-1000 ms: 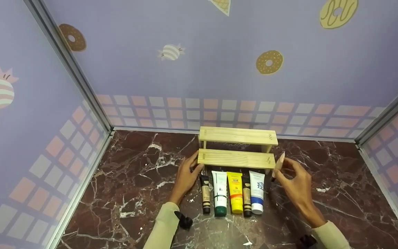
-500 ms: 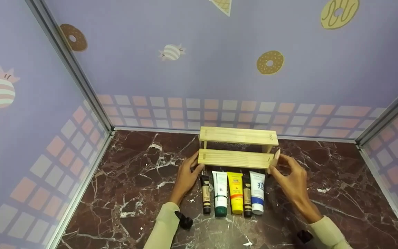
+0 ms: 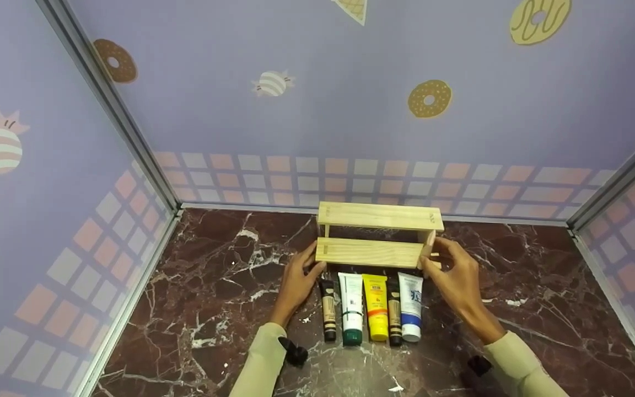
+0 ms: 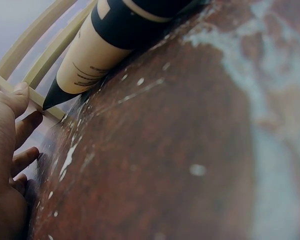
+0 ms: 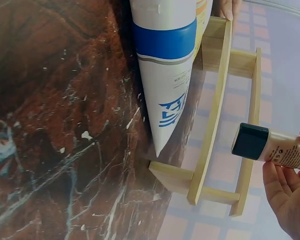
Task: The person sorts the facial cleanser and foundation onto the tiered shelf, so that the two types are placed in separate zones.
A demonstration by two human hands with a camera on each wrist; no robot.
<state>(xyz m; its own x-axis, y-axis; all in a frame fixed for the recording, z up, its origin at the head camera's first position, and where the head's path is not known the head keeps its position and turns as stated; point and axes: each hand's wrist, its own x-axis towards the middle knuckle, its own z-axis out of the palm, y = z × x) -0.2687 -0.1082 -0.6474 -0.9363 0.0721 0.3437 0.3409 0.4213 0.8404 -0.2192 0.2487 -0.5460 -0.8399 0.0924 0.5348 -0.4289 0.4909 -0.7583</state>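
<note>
- Tube of pale beige plastic point(image 5: 287, 150), with a blocky dark cap point(image 5: 250, 141), is pinched cap down between the thumb and fingers of the right hand point(image 3: 455, 275).
- It is held over the right end of the lower tier of a two-tier stand of pale wood point(image 3: 372, 252); whether the two touch cannot be told.
- The stand's left end is gripped by the left hand point(image 3: 297, 281).
- Light weight and a soft, squeezable wall are to be expected; the smooth surface may slip, but breakage is hardly to be feared.
- Mid-body is probably best grasped, gently, with the stiffer cap left free.
- Small dark print is seen, too fine to be read.
</note>
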